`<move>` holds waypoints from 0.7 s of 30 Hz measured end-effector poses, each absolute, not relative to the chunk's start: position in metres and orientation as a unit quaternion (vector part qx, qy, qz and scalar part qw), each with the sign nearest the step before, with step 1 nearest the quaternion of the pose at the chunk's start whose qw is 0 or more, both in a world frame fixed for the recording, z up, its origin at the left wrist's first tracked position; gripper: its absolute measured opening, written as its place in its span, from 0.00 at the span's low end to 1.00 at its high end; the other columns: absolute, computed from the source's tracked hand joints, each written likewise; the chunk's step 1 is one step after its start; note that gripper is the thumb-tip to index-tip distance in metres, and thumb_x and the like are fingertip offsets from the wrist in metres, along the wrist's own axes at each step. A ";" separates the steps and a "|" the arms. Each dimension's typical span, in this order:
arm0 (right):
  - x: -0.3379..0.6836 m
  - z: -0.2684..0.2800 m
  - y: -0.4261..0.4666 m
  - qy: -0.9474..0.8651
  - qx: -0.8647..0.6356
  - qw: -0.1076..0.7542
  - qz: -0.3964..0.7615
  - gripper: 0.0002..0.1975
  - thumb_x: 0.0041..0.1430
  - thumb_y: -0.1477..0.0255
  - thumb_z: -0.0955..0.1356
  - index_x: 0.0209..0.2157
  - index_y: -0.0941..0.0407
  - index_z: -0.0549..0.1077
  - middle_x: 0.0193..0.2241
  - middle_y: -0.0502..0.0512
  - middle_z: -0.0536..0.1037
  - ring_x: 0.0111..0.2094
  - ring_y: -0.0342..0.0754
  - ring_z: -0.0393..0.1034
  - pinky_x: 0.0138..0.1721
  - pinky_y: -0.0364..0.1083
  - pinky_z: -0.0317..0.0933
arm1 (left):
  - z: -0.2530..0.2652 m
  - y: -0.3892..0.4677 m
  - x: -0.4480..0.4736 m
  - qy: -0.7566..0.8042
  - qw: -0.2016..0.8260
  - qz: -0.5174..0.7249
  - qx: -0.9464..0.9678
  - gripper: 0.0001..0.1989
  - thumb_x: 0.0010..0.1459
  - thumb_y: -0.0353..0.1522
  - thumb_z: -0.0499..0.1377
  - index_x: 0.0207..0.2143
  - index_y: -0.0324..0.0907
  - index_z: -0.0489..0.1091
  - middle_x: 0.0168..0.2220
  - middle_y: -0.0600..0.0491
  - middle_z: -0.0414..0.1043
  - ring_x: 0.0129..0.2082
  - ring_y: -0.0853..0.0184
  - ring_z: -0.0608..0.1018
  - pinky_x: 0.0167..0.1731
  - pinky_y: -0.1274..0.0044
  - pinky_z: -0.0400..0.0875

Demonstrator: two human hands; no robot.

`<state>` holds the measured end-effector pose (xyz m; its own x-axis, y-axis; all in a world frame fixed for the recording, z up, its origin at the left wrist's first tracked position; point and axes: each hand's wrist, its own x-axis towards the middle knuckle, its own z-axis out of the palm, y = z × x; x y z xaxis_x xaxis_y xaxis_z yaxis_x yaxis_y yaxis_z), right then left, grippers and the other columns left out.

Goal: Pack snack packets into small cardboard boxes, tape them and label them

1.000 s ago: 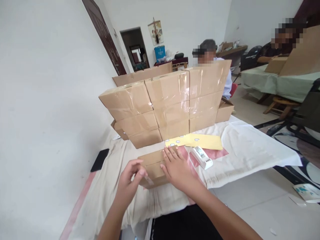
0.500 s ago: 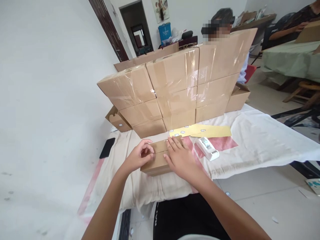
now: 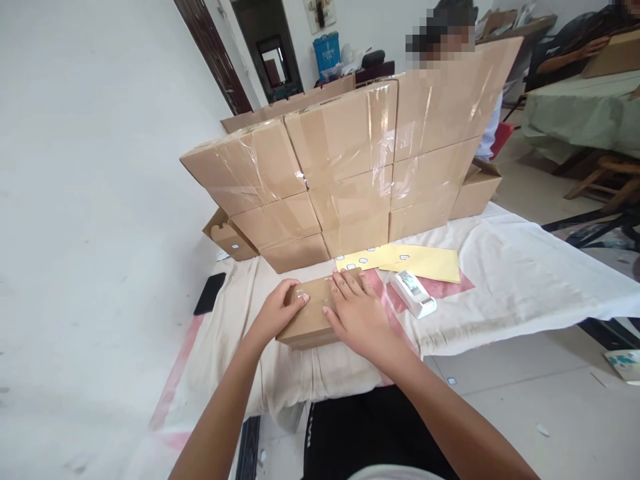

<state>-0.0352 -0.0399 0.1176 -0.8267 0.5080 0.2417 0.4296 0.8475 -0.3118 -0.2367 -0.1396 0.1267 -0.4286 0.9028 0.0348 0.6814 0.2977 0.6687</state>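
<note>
A small closed cardboard box [image 3: 313,320] lies on the cloth-covered table in front of me. My left hand [image 3: 277,310] is closed around its left end, thumb on the top and fingers over the far edge, partly hidden. Beside that thumb, a small shiny patch like clear tape shows on the lid. My right hand [image 3: 359,313] lies flat across the right part of the top, fingers stretched out. To its right rests a white handheld device [image 3: 413,293] with a small screen. Yellow sheets [image 3: 420,262] bearing small white labels lie behind the box.
A wall of taped cardboard boxes [image 3: 345,167] stands across the back of the table. Open boxes flank it at left [image 3: 233,240] and right [image 3: 475,193]. A black phone [image 3: 210,293] lies near the left edge. Two people sit beyond, one near a green-covered table [image 3: 580,113].
My left hand has lowered from a loose curl onto the box's left end, its thumb now on the lid. The right hand stays flat on the top. The view has shifted slightly.
</note>
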 end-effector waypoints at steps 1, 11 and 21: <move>-0.034 0.118 -0.040 -0.948 -0.246 0.158 0.128 0.31 0.73 0.62 0.57 0.68 0.68 0.61 0.70 0.70 0.57 0.72 0.62 0.48 0.71 0.66 0.39 | 0.124 -0.137 -0.236 0.783 0.198 0.330 0.489 0.17 0.62 0.46 0.59 0.45 0.45 0.69 0.46 0.50 0.75 0.47 0.58 0.75 0.49 0.67 0.67; 0.010 0.105 0.020 -0.946 -0.109 0.136 0.275 0.44 0.54 0.59 0.75 0.69 0.49 0.59 0.75 0.58 0.43 0.74 0.63 0.33 0.69 0.65 0.43 | 0.122 -0.140 -0.244 0.758 0.222 0.335 0.514 0.23 0.55 0.48 0.64 0.47 0.45 0.70 0.47 0.49 0.73 0.47 0.58 0.76 0.48 0.69 0.72; 0.216 0.074 -0.019 -0.844 -0.304 0.407 0.173 0.32 0.63 0.43 0.59 0.61 0.44 0.68 0.54 0.63 0.73 0.59 0.66 0.68 0.58 0.67 0.62 | 0.065 -0.143 -0.217 0.625 0.342 0.463 0.527 0.45 0.43 0.67 0.59 0.57 0.52 0.73 0.66 0.42 0.64 0.66 0.39 0.64 0.58 0.53 0.70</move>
<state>0.2164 -0.0189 0.0745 -0.4840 0.6542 0.5812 0.3720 0.7550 -0.5400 -0.2175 -0.1433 0.0649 -0.2097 0.9759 0.0602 0.3424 0.0156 0.9394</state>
